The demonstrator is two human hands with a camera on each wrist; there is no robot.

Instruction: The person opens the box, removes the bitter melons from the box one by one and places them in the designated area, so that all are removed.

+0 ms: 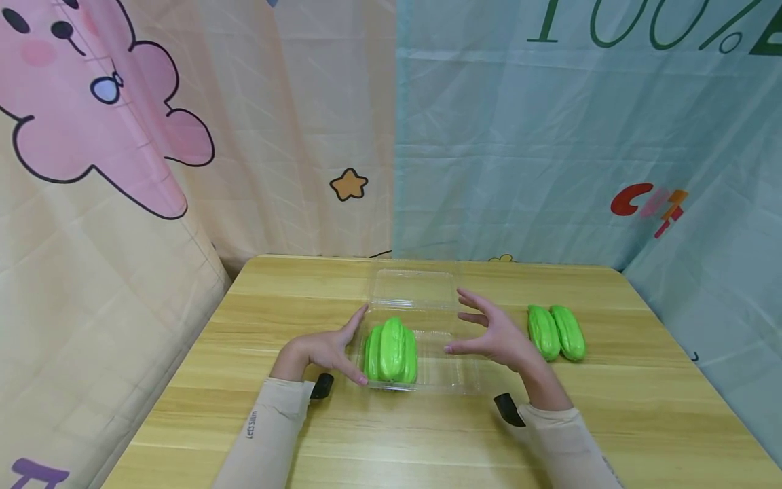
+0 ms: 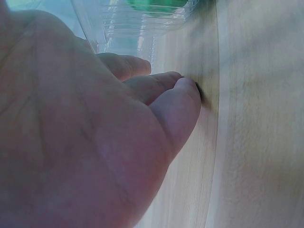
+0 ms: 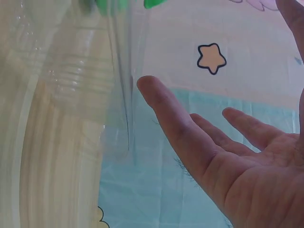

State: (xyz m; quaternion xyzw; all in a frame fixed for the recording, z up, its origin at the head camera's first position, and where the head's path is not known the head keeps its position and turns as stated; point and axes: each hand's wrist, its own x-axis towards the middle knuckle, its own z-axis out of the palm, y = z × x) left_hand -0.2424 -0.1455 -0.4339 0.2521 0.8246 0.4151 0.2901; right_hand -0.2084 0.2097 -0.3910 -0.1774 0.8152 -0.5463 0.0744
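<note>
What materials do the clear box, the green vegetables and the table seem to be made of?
Clear box: thin, glossy transparent plastic; the table shows through it and it has ribbed walls.
Green vegetables: probably foam or plastic toys; uniform bright green, smooth, slightly shiny.
Table: pale wood or wood-look laminate; matte, with straight grain lines.

Head view: taken from above and behind the hands, faced forward and down at the wooden table (image 1: 256, 435); curtains are seen at 12 o'clock.
Left wrist view: set very near the left hand (image 2: 85, 142), faced along the tabletop.
Right wrist view: set close under the right hand (image 3: 237, 161), faced upward.
Shared: the clear plastic box (image 1: 421, 299) is caught by all three.
</note>
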